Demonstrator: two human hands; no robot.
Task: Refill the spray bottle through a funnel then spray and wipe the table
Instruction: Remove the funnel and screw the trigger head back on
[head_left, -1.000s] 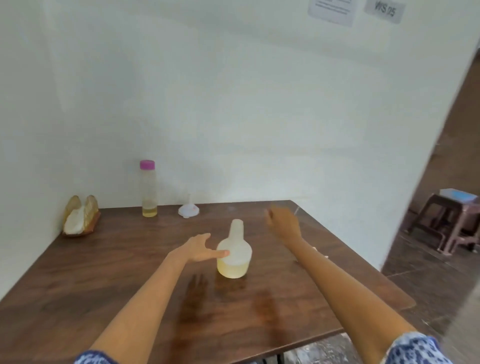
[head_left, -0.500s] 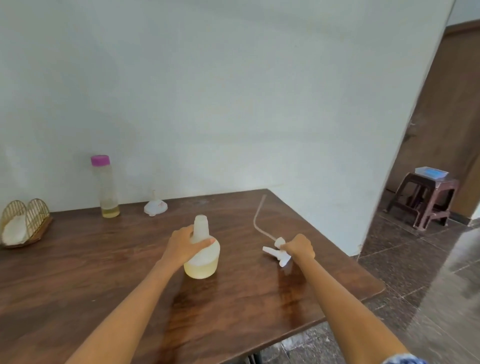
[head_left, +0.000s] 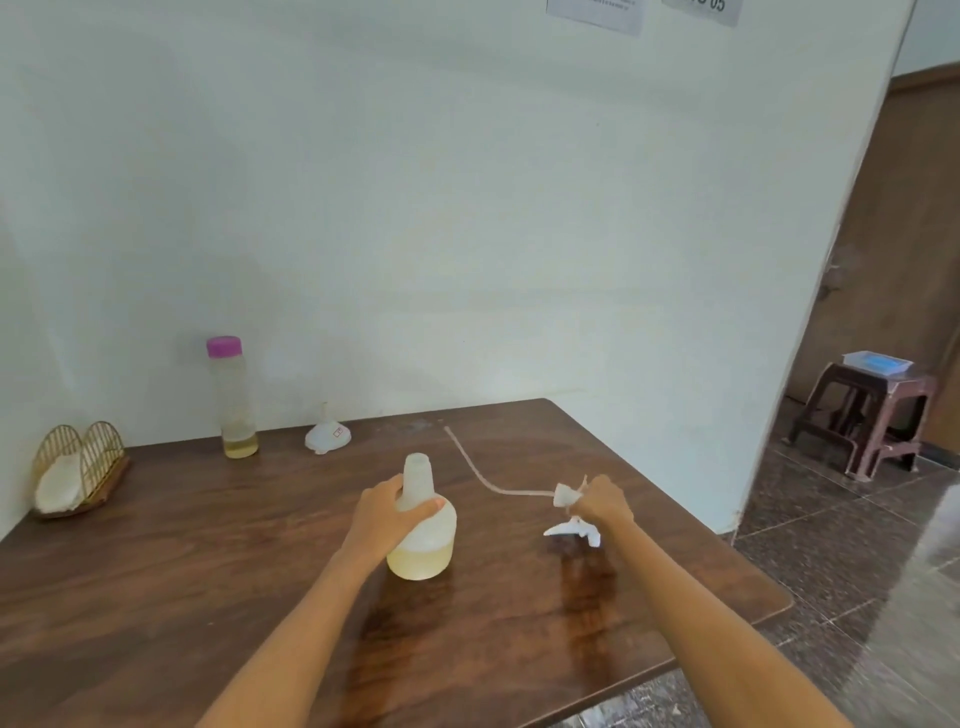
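A translucent spray bottle with yellowish liquid in its base stands uncapped in the middle of the wooden table. My left hand grips it around the shoulder. My right hand holds the white spray head just above the table, to the bottle's right; its long dip tube curves away toward the back. A white funnel lies upside down near the wall. Beside it stands a tall clear refill bottle with a pink cap and a little yellow liquid.
A gold wire holder with a white cloth sits at the table's far left. The wall runs along the back; the table's right edge drops to a tiled floor. A brown plastic stool stands by the doorway.
My left hand closed around the spray bottle. My right hand took hold of the spray head at the right and lifted it slightly, its tube now trailing over the table.
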